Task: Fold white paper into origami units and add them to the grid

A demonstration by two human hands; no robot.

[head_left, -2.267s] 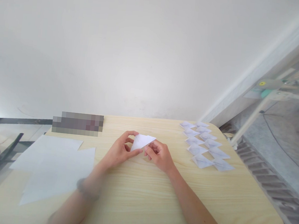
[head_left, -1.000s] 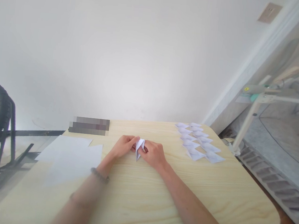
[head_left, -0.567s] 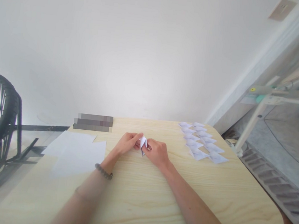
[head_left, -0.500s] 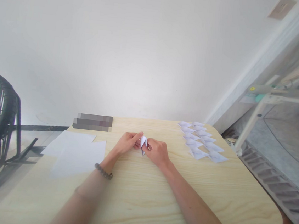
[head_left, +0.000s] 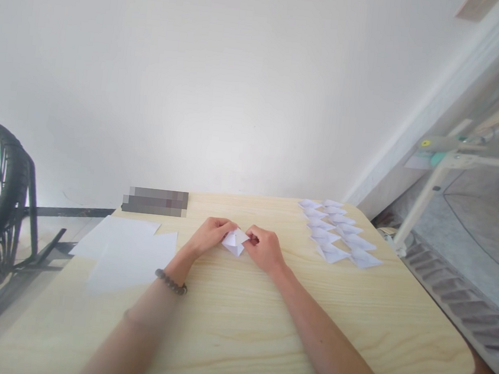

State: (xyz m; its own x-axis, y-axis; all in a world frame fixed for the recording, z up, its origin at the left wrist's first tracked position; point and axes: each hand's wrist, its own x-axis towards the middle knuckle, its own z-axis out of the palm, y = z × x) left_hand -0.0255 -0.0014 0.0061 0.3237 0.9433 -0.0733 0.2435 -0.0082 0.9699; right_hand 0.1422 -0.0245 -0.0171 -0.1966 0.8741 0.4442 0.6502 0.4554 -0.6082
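Observation:
A small folded white paper boat [head_left: 234,242] is held between my two hands above the middle of the table [head_left: 236,316]. My left hand [head_left: 212,234] pinches its left end, thumb on top. At its right end, my right hand [head_left: 264,248] is closed with curled fingers gripping the paper. The boat's sides are spread apart, and its lower point faces me. To the right, several finished-looking white paper boats [head_left: 330,253] stand in two columns.
Flat white paper sheets [head_left: 135,258] overlap at the table's left side. Behind them lies a blurred-out dark object [head_left: 155,202]. A black woven chair [head_left: 4,185] stands at the left; a white metal frame [head_left: 429,197] is beyond the right edge. The wall borders the table's back.
The folded paper has opened from a narrow upright shape into a wider boat form. My hands have moved slightly apart at its ends.

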